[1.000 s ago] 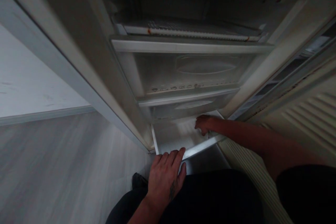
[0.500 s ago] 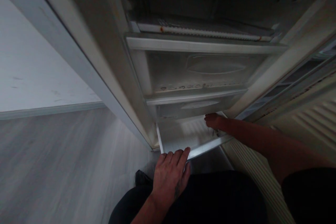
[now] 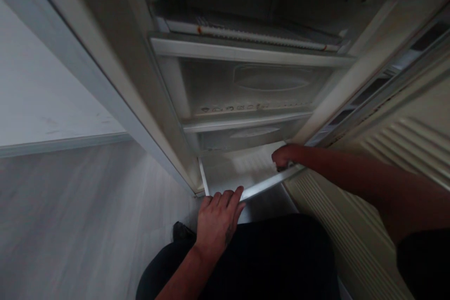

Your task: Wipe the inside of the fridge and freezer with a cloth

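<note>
A white drawer (image 3: 234, 176) is pulled out at the bottom of an upright freezer (image 3: 165, 124). The fingers of my left hand (image 3: 216, 220) are hooked over the drawer's front rim near its left end, with the thumb below. Inside the drawer, at its right side, is my right hand (image 3: 283, 155), its fingers curled downward. Small dark and whitish bits show by those fingers, too dim to name. Above, two closed drawers with clear fronts are stacked, the upper front (image 3: 270, 78) bearing a row of small printed symbols.
To the right stands the open door (image 3: 351, 229) with its ribbed inner panel and side racks. A white wall (image 3: 52, 79) and grey wood-look floor (image 3: 87, 206) lie to the left. My dark-clothed legs (image 3: 277, 253) are close below the drawer; a dark shoe (image 3: 183, 231) is beside them.
My right hand has moved down and toward the drawer's front right corner, where small dark bits showed before, and its fingers have curled in. My left hand keeps its hold on the rim.
</note>
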Demonstrator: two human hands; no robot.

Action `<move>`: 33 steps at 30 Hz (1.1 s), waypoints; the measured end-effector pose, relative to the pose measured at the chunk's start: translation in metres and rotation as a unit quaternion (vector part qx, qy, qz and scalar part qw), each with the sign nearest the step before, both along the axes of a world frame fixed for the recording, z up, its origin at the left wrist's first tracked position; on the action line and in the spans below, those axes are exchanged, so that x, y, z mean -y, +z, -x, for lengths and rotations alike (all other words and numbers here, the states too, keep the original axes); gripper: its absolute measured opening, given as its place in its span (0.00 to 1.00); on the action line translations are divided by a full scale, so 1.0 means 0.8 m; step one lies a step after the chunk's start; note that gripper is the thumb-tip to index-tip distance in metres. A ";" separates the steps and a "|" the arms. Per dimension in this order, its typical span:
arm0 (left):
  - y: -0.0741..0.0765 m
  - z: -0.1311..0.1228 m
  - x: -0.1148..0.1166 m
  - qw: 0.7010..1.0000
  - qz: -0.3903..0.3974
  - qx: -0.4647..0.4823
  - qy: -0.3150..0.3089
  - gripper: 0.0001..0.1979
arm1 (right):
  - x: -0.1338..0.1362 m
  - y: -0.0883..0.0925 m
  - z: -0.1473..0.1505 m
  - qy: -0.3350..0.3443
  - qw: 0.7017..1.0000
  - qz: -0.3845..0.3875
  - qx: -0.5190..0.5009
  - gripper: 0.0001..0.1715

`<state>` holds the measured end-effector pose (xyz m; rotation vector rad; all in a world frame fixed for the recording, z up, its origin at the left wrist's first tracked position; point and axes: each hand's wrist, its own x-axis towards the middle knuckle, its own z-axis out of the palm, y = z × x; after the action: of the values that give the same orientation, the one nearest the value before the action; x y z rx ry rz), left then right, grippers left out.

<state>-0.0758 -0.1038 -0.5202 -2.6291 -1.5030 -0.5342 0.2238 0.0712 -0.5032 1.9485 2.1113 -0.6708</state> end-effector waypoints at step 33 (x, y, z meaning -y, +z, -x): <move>-0.007 0.002 -0.124 0.988 -0.150 -0.038 0.000 0.20 | 0.055 -0.121 0.070 -0.559 0.470 -0.496 -0.470 0.14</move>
<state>-0.0778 -0.0043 -0.5261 -2.3897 -1.2874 -0.6005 0.1676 0.0274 -0.5999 4.6578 0.8917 -0.8310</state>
